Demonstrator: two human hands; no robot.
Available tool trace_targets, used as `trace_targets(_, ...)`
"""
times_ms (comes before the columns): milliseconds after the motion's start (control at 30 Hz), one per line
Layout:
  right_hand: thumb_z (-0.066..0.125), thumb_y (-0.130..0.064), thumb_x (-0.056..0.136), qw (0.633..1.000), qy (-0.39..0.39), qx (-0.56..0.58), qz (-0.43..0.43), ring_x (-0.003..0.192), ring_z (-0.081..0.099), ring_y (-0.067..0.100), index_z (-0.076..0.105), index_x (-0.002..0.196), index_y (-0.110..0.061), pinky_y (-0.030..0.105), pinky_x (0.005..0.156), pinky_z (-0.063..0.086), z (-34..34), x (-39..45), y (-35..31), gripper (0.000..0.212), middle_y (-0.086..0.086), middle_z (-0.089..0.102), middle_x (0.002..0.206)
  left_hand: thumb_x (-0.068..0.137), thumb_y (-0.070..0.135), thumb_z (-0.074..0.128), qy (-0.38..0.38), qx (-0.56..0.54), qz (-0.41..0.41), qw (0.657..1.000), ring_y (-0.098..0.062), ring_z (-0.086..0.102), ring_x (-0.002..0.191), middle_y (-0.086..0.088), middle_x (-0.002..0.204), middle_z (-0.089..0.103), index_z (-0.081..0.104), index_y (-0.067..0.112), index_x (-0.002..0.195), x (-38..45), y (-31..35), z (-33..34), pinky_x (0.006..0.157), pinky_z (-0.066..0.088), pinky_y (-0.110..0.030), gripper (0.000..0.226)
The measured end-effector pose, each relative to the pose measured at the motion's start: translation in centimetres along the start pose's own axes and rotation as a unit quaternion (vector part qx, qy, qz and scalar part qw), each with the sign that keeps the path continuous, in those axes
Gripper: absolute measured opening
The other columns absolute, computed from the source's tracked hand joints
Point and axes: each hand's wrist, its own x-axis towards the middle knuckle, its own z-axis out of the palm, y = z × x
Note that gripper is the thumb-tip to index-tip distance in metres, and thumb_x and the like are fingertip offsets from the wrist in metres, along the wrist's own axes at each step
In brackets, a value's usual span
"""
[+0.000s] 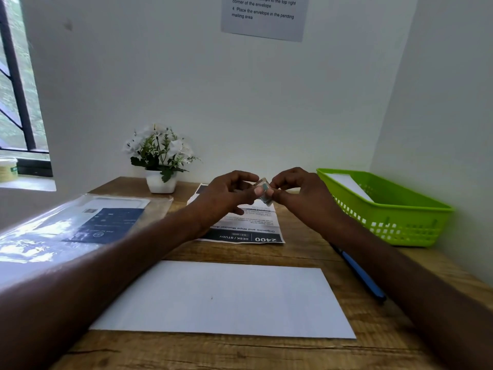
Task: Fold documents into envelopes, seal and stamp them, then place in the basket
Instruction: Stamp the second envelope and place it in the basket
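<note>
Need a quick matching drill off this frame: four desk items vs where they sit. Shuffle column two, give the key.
Items
1. basket
2. flower pot
3. blue pen
4. white envelope

Places
A. flat on the desk, nearest the camera
B. back of the desk, against the wall, left of the hands
C. far right corner of the desk
D. on the desk by the right forearm, in front of the basket

Pairs: 1-C, 2-B, 3-D, 4-A
</note>
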Motion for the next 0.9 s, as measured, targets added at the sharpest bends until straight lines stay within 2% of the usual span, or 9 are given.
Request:
trace_targets(67,0.083,-0.028,0.083,0.998,-0.005,0.048,0.046,0.089,0.070,0.003,0.077,0.083,-0.024,0.026,0.081,0.051,-0.1,0.1,-0.1,0.007,-0.008,0.073,0.098,0.086,0.034,0.082,0.019,0.016,0.031,0.999,-0.019,0.073,0.102,-0.002,0.113,0.073,0.065,0.024,0.123,-0.1,0.1,0.2,0.084,0.061,-0.039,0.043)
trace_targets(167,0.081,-0.023,0.085,0.989,-0.028,0.119,0.088,0.075,0.069,-0.004,0.079,0.086,-0.016,0.022,0.073,0.046,-0.2,-0.2,-0.4,0.008,-0.005,0.078,0.084,0.083,0.027,0.086,0.023,0.047,0.067,0.996,-0.014,0.074,0.092,-0.001,0.109,0.073,0.067,0.019,0.114,-0.1,0.2,0.4,0.074,0.057,-0.024,0.037)
trace_targets(300,0.074,-0.026,0.091,0.972,-0.064,0.176,0.142,0.097,0.073,0.012,0.079,0.094,-0.013,0.032,0.079,0.051,-0.1,-0.3,-0.5,0.014,-0.001,0.080,0.091,0.084,0.023,0.085,0.033,0.073,0.078,0.994,-0.011,0.073,0.086,-0.003,0.103,0.075,0.068,0.015,0.109,-0.1,0.2,0.6,0.072,0.055,-0.019,0.031)
trace_targets(400,0.063,-0.031,0.100,0.951,-0.076,0.232,0.190,0.100,0.074,0.017,0.078,0.103,-0.013,0.031,0.074,0.053,0.0,-0.2,-0.5,0.024,0.003,0.080,0.098,0.087,0.025,0.083,0.047,0.061,0.060,0.995,-0.018,0.073,0.092,-0.005,0.101,0.077,0.069,0.014,0.107,0.1,0.0,0.3,0.075,0.060,-0.034,0.026)
trace_targets(467,0.057,-0.024,0.102,0.944,-0.082,0.251,0.197,0.098,0.073,0.018,0.078,0.106,-0.011,0.031,0.074,0.052,-0.1,-0.1,-0.6,0.025,0.007,0.079,0.101,0.089,0.023,0.081,0.046,0.038,0.037,0.998,-0.024,0.074,0.099,-0.007,0.100,0.078,0.070,0.013,0.109,0.3,-0.2,0.0,0.083,0.061,-0.044,0.025)
trace_targets(567,0.056,-0.006,0.095,0.943,-0.099,0.258,0.187,0.097,0.070,0.019,0.078,0.106,-0.008,0.037,0.078,0.054,-0.1,0.1,-0.4,0.025,0.013,0.078,0.105,0.088,0.023,0.081,0.035,-0.011,-0.001,0.999,-0.021,0.076,0.098,-0.007,0.099,0.079,0.070,0.012,0.109,0.4,-0.2,-0.3,0.084,0.059,-0.042,0.026)
trace_targets(633,0.061,0.002,0.089,0.948,-0.108,0.246,0.174,0.104,0.070,0.022,0.078,0.107,-0.008,0.041,0.087,0.057,0.0,0.2,0.0,0.027,0.011,0.078,0.106,0.088,0.022,0.081,0.032,-0.047,-0.024,0.998,-0.024,0.076,0.101,-0.010,0.102,0.079,0.071,0.012,0.106,0.4,-0.1,-0.4,0.083,0.058,-0.040,0.023)
trace_targets(733,0.071,-0.001,0.088,0.957,-0.107,0.225,0.150,0.103,0.071,0.018,0.078,0.107,-0.010,0.037,0.085,0.058,0.2,0.2,0.4,0.023,0.006,0.079,0.102,0.089,0.020,0.079,0.020,-0.085,-0.053,0.995,-0.028,0.074,0.109,-0.014,0.108,0.078,0.072,0.013,0.103,0.4,0.0,-0.5,0.083,0.056,-0.039,0.017)
trace_targets(900,0.078,-0.010,0.087,0.967,-0.088,0.197,0.134,0.095,0.072,0.014,0.078,0.103,-0.012,0.030,0.075,0.059,0.2,0.0,0.5,0.017,0.003,0.079,0.097,0.094,0.022,0.074,-0.004,-0.118,-0.080,0.990,-0.025,0.073,0.105,-0.020,0.116,0.075,0.070,0.009,0.106,0.4,-0.1,-0.6,0.086,0.054,-0.039,0.018)
